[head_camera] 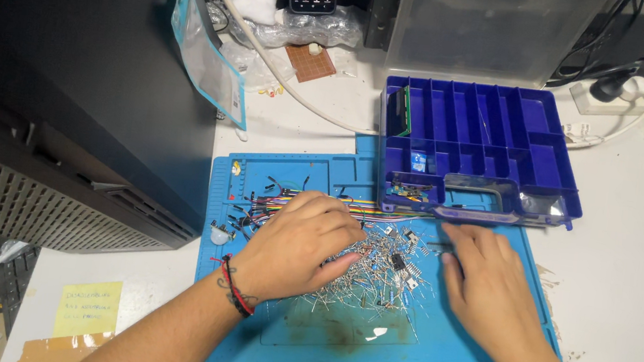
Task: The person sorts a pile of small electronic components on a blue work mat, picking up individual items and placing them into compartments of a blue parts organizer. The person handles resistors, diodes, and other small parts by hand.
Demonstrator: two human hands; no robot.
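We rest our left hand [299, 244] flat on the heap of small electronic parts [376, 274] at the middle of the blue mat [441, 347], our right hand [486, 279] open-fingered beside it, gripping nothing (the blue compartment box [478, 147] sits at the mat's far edge, within reach).

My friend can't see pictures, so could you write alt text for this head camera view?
Two bare hands, left hand and right hand, rest palm-down on a pile of small electronic components spread over a blue work mat. A blue compartment box sits open behind the mat on a white table, with coloured jumper wires near the left hand.
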